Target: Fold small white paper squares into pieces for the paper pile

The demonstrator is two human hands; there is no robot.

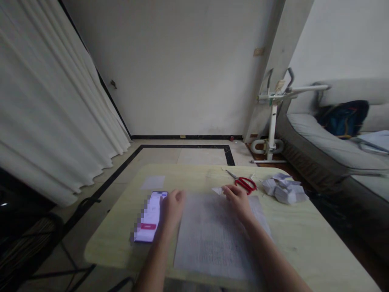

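Observation:
A large sheet of white paper [212, 237] lies flat on the pale wooden table [306, 239] in front of me. My left hand [172, 205] rests at the sheet's far left corner, fingers curled and blurred, right beside a lit phone [151, 222]. My right hand [236, 198] lies on the sheet's far edge, fingers bent downward onto the paper near a small paper scrap [217, 190]. Red-handled scissors [244, 182] lie just beyond my right hand.
A heap of crumpled white paper [284, 190] sits at the table's far right. A small pale square sheet [152, 182] lies far left. Curtains [45, 113] hang at left; an exercise machine [273, 121] and a grey sofa [331, 146] stand at right.

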